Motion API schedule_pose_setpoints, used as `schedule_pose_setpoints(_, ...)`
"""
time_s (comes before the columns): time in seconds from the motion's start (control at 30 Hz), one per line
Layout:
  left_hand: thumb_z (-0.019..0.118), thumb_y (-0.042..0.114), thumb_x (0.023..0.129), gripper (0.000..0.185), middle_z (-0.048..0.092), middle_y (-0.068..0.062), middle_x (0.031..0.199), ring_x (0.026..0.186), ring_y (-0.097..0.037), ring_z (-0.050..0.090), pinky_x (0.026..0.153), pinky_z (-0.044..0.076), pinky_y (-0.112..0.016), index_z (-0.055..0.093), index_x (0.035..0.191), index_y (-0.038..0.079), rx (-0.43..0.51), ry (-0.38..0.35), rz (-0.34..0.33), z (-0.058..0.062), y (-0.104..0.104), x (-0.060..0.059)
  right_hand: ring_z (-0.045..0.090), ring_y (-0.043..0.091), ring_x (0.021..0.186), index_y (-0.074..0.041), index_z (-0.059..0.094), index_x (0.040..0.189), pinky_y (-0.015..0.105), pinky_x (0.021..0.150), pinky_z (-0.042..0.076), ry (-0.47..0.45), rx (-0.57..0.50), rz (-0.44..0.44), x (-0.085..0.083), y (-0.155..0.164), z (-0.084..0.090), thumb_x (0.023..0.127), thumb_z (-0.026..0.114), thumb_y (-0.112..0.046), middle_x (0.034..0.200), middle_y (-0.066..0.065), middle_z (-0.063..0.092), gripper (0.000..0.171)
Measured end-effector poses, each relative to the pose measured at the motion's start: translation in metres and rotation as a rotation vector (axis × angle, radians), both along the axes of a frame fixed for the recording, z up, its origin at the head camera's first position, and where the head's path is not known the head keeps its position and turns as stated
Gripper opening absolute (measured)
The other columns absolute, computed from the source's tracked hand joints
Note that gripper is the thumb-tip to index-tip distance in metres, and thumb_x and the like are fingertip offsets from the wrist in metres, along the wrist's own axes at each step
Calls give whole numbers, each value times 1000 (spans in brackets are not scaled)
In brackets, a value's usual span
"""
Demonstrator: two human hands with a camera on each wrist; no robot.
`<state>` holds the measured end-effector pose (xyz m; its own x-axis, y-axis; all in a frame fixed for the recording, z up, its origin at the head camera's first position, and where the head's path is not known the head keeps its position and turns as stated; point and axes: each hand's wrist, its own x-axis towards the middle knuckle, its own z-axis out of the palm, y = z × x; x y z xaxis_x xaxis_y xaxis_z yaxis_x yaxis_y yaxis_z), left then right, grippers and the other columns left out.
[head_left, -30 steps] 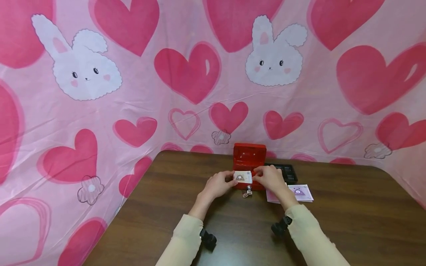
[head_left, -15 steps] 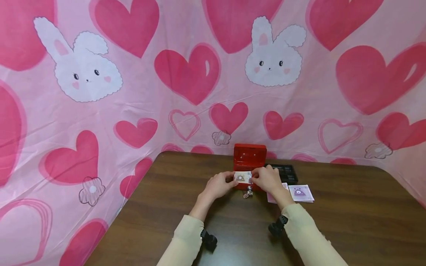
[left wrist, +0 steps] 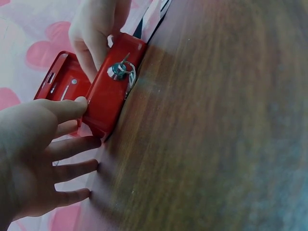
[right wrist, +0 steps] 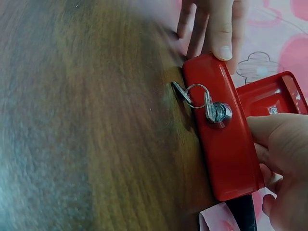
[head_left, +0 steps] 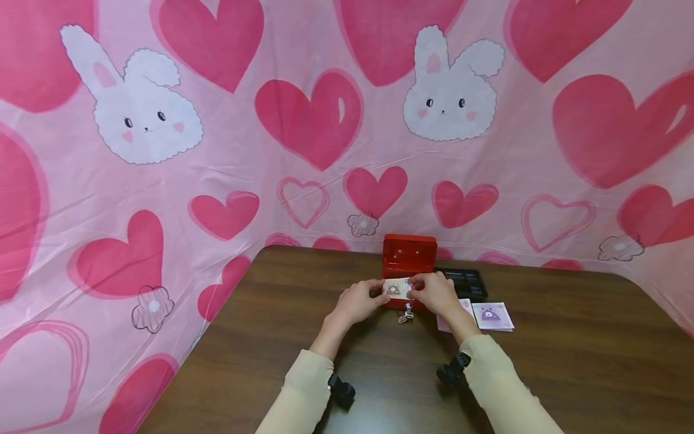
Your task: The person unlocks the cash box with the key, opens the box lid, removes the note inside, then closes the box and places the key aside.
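- Red cash box [right wrist: 228, 154], right of centre low in the head view, stands open, its lid raised toward the top of the frame.
- Printed banknote [head_left: 396, 289] shows at the box's opening, face up, long axis running left to right; how deep it sits is unclear.
- Left hand [head_left: 358, 299] is spread, thumb and index touching the box's left end, other fingers straight.
- Right hand [head_left: 437, 290] bends its thumb and fingers into the box at the note's right end; whether they pinch it, I cannot tell.
- Black compartment tray [head_left: 467, 284] lies right of the box; purple banknotes [head_left: 490, 316] lie nearer the frame's bottom.
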<state>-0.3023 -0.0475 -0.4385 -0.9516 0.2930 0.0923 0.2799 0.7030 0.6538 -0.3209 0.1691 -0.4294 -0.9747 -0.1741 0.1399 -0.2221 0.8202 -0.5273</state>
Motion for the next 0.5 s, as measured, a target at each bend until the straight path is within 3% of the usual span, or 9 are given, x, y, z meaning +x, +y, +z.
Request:
schedule_pose_setpoints(0.17,64,38,95,48,66,-3,134,119,-25,62,102,47,-53,60,139,19,2,11,-7,0,-1,0,61,29,102,-9,73,118,56,96,41,-13,-90,-9,0,-1,-3,87,74,-23,102,10,75,35)
schedule_pose_setpoints(0.33,64,39,95,48,65,-3,134,121,-25,62,104,44,-55,60,139,19,-1,16,-12,0,-1,1,61,27,99,-8,71,121,51,94,51,-39,-153,-25,2,-1,-5,88,72,-21,107,12,74,35)
schedule_pose_setpoints(0.5,64,41,94,48,66,-2,133,120,-24,62,103,45,-55,61,138,20,-5,13,-7,0,-1,1,61,28,100,-7,69,124,48,94,53,-48,-217,-41,6,-1,-5,90,71,-20,111,15,72,36)
